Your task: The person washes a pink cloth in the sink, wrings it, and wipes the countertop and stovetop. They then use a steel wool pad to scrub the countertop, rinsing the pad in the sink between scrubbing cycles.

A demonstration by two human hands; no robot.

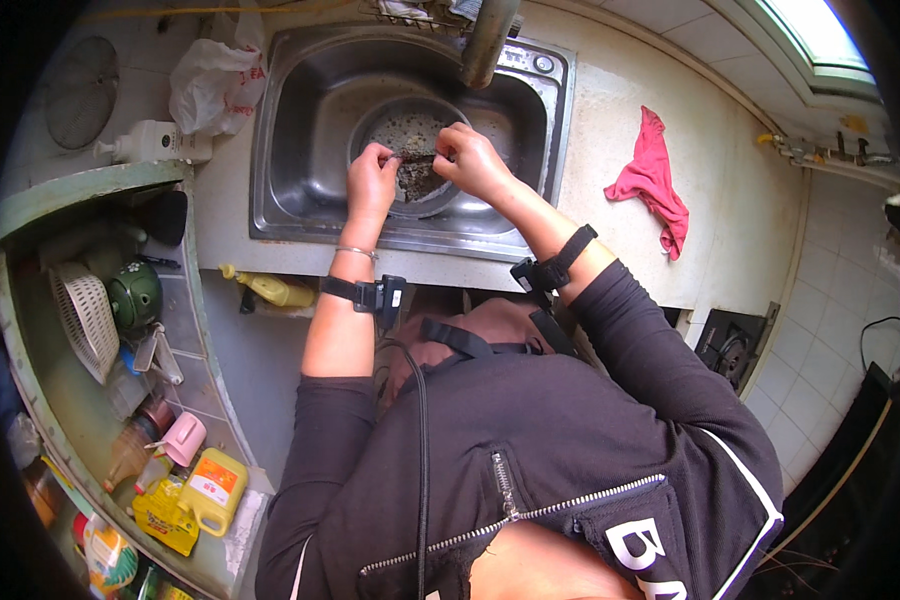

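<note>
Both my hands work over a round metal basin (410,104) set inside the stainless steel sink (305,100). Wet, dark and pale bits lie in the basin's bottom. Between my fingertips stretches a small dark, ragged strip (417,159), whose kind I cannot make out. My left hand (372,182) pinches its left end, fingers closed. At the other end, my right hand (472,162) has its fingers closed in a pinch too. Some of the strip is hidden behind the fingers.
A metal faucet (487,45) reaches over the sink from the back. Right of it, a pink cloth (652,180) lies on the counter. A white plastic bag (215,85) and a white pump bottle (155,142) stand left. Below them, an open shelf unit (95,183) holds containers.
</note>
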